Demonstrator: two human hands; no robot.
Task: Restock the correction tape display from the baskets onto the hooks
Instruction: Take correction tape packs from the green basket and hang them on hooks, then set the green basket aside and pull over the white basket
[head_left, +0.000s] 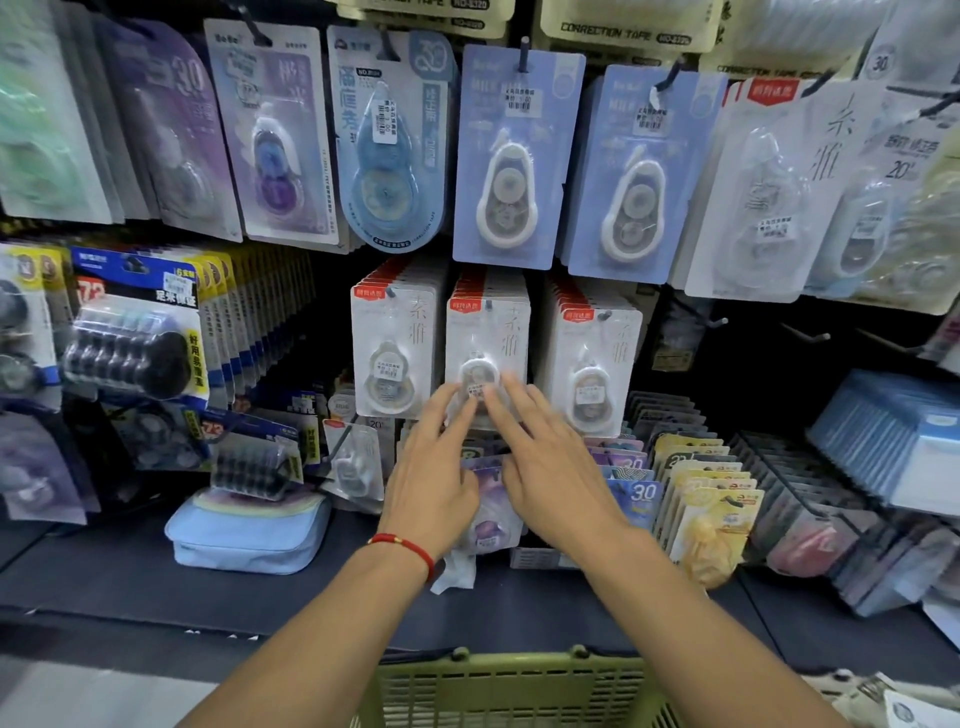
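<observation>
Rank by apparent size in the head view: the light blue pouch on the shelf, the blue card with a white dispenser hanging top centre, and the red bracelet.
1. Light blue pouch and blue card: look comparable, and differing nearness leaves their order unsure.
2. Red bracelet, clearly smallest.

Glossy clear plastic blister packs on card; green plastic basket.

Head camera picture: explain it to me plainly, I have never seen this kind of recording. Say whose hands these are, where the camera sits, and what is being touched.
There is no machine here. A person wears a camera on the head, looking forward and down at a shop display. The left hand and right hand reach out with straight fingers to the middle white correction tape pack hanging on its hook. Neither hand grips anything. A green basket sits at the bottom edge.
</observation>
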